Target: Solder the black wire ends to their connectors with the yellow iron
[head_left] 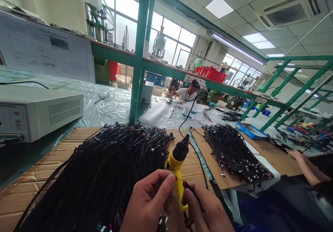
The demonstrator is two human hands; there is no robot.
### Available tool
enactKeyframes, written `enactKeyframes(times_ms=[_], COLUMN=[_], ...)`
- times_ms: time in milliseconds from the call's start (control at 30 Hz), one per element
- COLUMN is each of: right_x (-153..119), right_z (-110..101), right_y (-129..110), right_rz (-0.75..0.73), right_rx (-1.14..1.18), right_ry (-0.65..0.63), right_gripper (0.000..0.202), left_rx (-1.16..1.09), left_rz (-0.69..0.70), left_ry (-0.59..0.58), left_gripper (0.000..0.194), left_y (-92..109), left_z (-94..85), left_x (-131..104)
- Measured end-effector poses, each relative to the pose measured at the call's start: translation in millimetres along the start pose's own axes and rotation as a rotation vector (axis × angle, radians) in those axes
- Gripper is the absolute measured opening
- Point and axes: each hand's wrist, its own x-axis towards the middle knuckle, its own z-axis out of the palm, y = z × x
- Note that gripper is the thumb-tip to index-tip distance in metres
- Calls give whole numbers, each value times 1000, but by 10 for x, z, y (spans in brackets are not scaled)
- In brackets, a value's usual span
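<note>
Left hand (149,197): thumb and forefinger pressed together at the tips, pinching what appears to be a thin wire (179,178); the exact contact is too small to confirm.
Right hand (206,204): fingers curled, thumb closed against them, gripping a black cable (191,189) near its end; a small red part shows at that end.
Position of black cable: raised between the two hands, in front of the yellow gun (171,164).
Yellow gun: by its look a hot-air tool; nozzle pointing up and tilted slightly right. Whether it is running cannot be told.
Left-side stock: a large heap of black cables (125,155) lies on cardboard (61,152), just beside the gun.
Right-side stock: a second heap (234,152), white connectors at its near edge; a blue tray (251,130) stands beyond it.
Neighbouring station: a co-worker's hand (293,154) is at further dark cables, well apart from this work.
Step in hand: judged to be fine handling of one cable end, held by both hands below the nozzle.
Next move: in my judgement, calls for two firm pinches, a controlled wire end and fingertips clear of the nozzle.
</note>
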Motion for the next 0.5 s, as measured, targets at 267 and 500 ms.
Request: enactKeyframes(times_ms=[267,500], right_x=[547,676], right_z=[-674,-823], right_y=[25,298], right_rz=[178,201], right_rx=[180,285], right_ry=[-44,-32], right_gripper=[44,42], left_rx=[617,933], left_rz=[610,806], left_ry=[-41,-374], left_gripper=[30,29], left_y=[245,367], left_z=[165,711], left_x=[1150,1957])
